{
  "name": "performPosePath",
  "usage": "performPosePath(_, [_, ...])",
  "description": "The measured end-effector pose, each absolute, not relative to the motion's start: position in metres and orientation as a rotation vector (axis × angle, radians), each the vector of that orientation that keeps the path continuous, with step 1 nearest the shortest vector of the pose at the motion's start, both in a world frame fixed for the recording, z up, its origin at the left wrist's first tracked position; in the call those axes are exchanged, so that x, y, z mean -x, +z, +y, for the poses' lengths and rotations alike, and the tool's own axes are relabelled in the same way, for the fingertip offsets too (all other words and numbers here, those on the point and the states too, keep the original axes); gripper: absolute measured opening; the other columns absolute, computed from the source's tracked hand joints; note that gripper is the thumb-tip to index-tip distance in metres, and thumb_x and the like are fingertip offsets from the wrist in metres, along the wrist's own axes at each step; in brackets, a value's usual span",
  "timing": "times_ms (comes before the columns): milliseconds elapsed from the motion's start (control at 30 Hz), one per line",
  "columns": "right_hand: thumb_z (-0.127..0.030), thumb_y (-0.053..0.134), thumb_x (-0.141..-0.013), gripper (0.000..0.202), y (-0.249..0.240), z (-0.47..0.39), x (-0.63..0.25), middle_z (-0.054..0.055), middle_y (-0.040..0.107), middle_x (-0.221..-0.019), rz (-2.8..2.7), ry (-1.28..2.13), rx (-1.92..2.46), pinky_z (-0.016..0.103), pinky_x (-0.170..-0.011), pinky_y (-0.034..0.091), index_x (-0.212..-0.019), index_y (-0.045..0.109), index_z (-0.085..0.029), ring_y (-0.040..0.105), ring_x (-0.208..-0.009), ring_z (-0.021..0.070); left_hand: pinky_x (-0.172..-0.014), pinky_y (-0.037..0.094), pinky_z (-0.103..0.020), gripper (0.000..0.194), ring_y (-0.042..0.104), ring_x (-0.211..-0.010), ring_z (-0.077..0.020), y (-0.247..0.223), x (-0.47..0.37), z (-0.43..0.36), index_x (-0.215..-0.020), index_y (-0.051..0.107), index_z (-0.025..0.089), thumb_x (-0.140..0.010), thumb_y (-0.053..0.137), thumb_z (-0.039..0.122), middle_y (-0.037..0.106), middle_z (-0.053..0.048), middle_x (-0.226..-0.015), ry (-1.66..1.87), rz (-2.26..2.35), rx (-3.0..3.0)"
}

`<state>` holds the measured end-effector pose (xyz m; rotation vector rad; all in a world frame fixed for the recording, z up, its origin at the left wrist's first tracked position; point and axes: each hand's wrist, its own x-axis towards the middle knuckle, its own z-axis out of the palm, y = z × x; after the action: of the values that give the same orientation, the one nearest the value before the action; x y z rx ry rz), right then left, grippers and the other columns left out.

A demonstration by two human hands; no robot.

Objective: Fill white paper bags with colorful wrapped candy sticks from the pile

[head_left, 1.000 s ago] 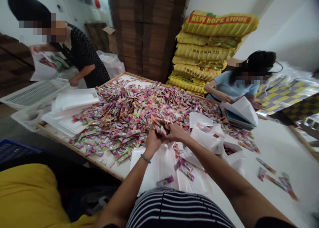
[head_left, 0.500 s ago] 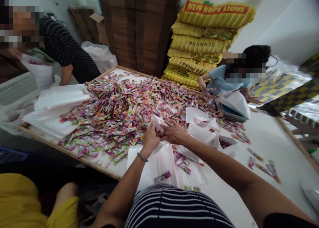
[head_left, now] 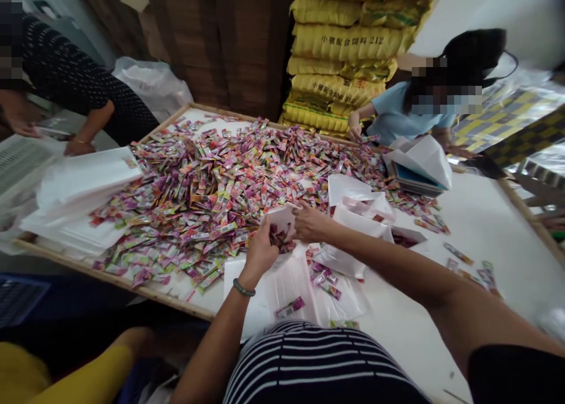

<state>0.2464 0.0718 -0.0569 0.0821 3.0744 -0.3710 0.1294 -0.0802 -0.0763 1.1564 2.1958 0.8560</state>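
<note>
A whitish plastic bag (head_left: pixel 282 217) is held with its mouth spread between my two hands, and colourful sachets show inside it. My left hand (head_left: pixel 261 251) grips the bag's left side, thumb along the rim. On the opposite rim, the closed fingers of my right hand (head_left: pixel 311 223) pinch the plastic. Behind and to the left spreads a big heap of small purple, orange and green sachets (head_left: pixel 220 186). Below my hands lie flat clear bags (head_left: pixel 289 280), with a loose sachet (head_left: pixel 290 307) on top.
Filled white bags (head_left: pixel 359 227) lean right of my hands. A stack of flat white bags (head_left: pixel 88 177) lies at the left, near a co-worker's hand (head_left: pixel 79 147). Another person (head_left: pixel 392 113) sits at the far right. A wooden rim (head_left: pixel 115 286) edges the table; yellow sacks (head_left: pixel 339 42) stand behind.
My right hand has pulled its side of the bag rightward and up, so the mouth is wider. The co-worker at left no longer holds up a bag. My view has tilted down.
</note>
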Motion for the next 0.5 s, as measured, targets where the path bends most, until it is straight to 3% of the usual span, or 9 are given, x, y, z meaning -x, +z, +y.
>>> performPosePath(67, [-0.047, 0.071, -0.083, 0.051, -0.060, 0.082, -0.257, 0.003, 0.053, -0.046, 3.088, -0.681, -0.202, 0.047, -0.103, 0.032, -0.042, 0.053, -0.022, 0.051, -0.079, 0.0214, -0.120, 0.039, -0.040, 0.095, 0.045, -0.144, -0.0293, -0.073, -0.127, -0.080, -0.157, 0.034, 0.017, -0.067, 0.057, -0.004, 0.042, -0.009, -0.159, 0.829, 2.217, -1.120])
performPosePath(133, [-0.059, 0.068, -0.084, 0.057, -0.047, 0.092, -0.266, 0.001, 0.052, -0.046, 3.088, -1.001, -0.233, 0.045, -0.100, 0.035, -0.043, 0.053, -0.023, 0.048, -0.071, 0.0184, -0.121, 0.038, -0.041, 0.094, 0.045, -0.143, -0.0303, -0.070, -0.125, -0.081, -0.157, 0.033, 0.015, -0.069, 0.059, -0.002, 0.041, -0.010, -0.159, 0.824, 2.220, -1.095])
performPosePath(300, [-0.081, 0.033, -0.091, 0.074, -0.002, 0.106, -0.273, 0.001, 0.059, -0.058, 3.159, -1.628, -0.469, 0.039, -0.085, 0.043, -0.056, 0.065, -0.024, 0.050, -0.063, 0.0165, -0.123, 0.032, -0.041, 0.090, 0.038, -0.147, -0.0281, -0.072, -0.131, -0.080, -0.157, 0.031, 0.010, -0.071, 0.056, 0.000, 0.036, -0.013, -0.160, 0.870, 2.099, -1.118])
performPosePath(400, [-0.079, 0.037, -0.091, 0.070, -0.002, 0.100, -0.273, 0.004, 0.068, -0.071, 3.188, -1.398, -0.296, 0.044, -0.097, 0.040, -0.066, 0.073, -0.025, 0.059, -0.091, 0.0233, -0.123, 0.034, -0.042, 0.093, 0.040, -0.147, -0.0283, -0.076, -0.136, -0.074, -0.157, 0.031, 0.010, -0.068, 0.056, 0.000, 0.038, -0.013, -0.159, 0.890, 2.051, -1.104])
performPosePath(500, [-0.074, 0.059, -0.084, 0.060, -0.011, 0.100, -0.276, 0.006, 0.066, -0.066, 3.220, -1.068, -0.265, 0.052, -0.107, 0.032, -0.053, 0.065, -0.023, 0.057, -0.102, 0.0285, -0.124, 0.032, -0.042, 0.094, 0.041, -0.146, -0.0281, -0.074, -0.135, -0.071, -0.155, 0.037, 0.014, -0.065, 0.058, -0.002, 0.043, -0.009, -0.158, 0.948, 2.039, -1.076])
